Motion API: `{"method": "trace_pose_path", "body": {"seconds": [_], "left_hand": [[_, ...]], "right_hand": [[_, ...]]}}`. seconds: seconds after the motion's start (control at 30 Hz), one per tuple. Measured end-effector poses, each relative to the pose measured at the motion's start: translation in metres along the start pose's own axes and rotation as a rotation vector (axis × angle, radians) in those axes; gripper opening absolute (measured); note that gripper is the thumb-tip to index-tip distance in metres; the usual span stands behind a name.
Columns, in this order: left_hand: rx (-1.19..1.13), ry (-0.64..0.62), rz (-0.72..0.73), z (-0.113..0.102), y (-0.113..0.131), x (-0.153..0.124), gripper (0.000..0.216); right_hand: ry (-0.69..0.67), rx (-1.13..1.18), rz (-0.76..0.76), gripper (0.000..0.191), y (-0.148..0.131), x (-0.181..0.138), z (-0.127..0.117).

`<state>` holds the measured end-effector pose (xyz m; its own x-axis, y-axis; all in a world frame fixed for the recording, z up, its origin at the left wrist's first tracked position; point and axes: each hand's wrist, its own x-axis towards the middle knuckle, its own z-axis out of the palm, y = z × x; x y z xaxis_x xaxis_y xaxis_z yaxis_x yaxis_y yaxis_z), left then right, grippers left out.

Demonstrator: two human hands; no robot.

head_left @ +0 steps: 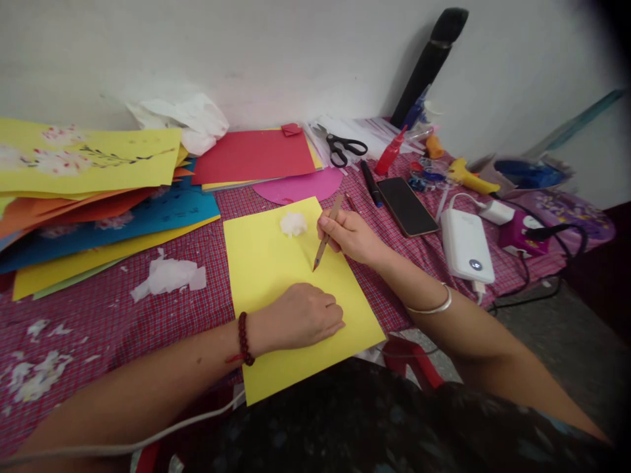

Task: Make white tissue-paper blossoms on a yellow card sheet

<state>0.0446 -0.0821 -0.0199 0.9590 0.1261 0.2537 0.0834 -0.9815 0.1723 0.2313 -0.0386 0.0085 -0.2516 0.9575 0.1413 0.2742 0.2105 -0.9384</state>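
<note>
A yellow paper sheet (276,269) lies on the red checked tablecloth (123,315) in front of me. My left hand (300,315) rests on the sheet with its fingers curled under, pressing it down. My right hand (348,235) is closed on a brown pencil (325,238), whose tip touches the sheet near its middle. A small white tissue ball (293,223) sits on the sheet's far edge, just left of my right hand.
Coloured paper sheets (98,197) pile up at the left, with red sheets (254,156) and a pink disc (300,186) behind. Scissors (342,148), a phone (407,205), a white power bank (466,244), a glue gun (468,174) and cables lie to the right. Tissue scraps (170,276) dot the cloth.
</note>
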Motion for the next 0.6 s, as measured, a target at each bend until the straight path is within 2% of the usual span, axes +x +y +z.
{"method": "trace_pose_path", "body": {"seconds": [0.4, 0.47, 0.6], "left_hand": [[0.015, -0.009, -0.017, -0.0011, 0.0004, 0.0017, 0.031], [0.017, -0.011, -0.020, -0.0011, 0.0008, 0.0015, 0.030], [0.015, -0.018, -0.007, -0.0006, 0.0003, 0.0010, 0.030]], "right_hand": [[-0.015, -0.007, -0.017, 0.054, 0.0048, 0.0010, -0.0013], [0.080, -0.025, -0.040, 0.054, 0.0071, 0.0021, -0.0015], [0.452, -0.051, -0.165, 0.051, 0.0057, 0.0026, -0.0027]]}}
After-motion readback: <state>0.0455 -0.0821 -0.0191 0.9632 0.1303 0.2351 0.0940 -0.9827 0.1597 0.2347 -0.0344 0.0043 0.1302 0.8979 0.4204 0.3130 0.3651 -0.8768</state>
